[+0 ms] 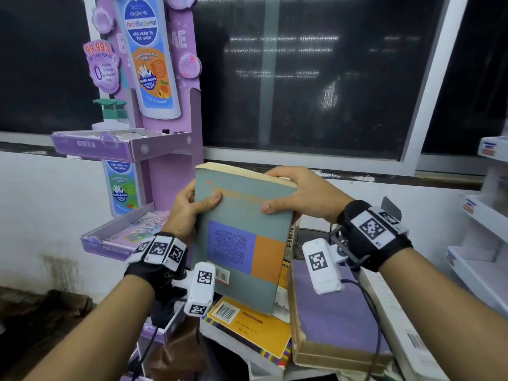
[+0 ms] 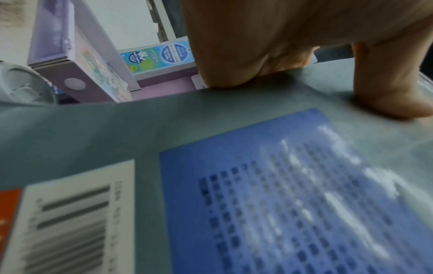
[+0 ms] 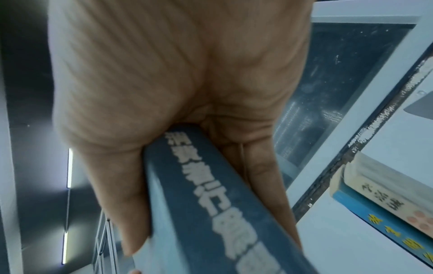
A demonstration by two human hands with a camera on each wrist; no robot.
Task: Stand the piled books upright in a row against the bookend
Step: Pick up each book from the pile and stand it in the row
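I hold a grey-green book (image 1: 242, 215) tilted up in the air above the pile, its back cover with blue and orange blocks and a barcode facing me. My left hand (image 1: 192, 210) grips its left edge, thumb on the cover (image 2: 393, 92). My right hand (image 1: 294, 193) grips the top right corner, fingers over the page edge, with the dark spine (image 3: 211, 194) running between thumb and fingers. Below lie a yellow book (image 1: 247, 325), a purple book (image 1: 338, 312) and a white one (image 1: 398, 325). A grey metal plate (image 1: 390, 207), perhaps the bookend, shows behind my right wrist.
A purple cardboard display stand (image 1: 165, 138) with trays rises at the left, close to the book. A dark window (image 1: 316, 78) spans the back above a white wall. White shelving (image 1: 483, 221) stands at the right. More books (image 3: 386, 185) lie stacked in the right wrist view.
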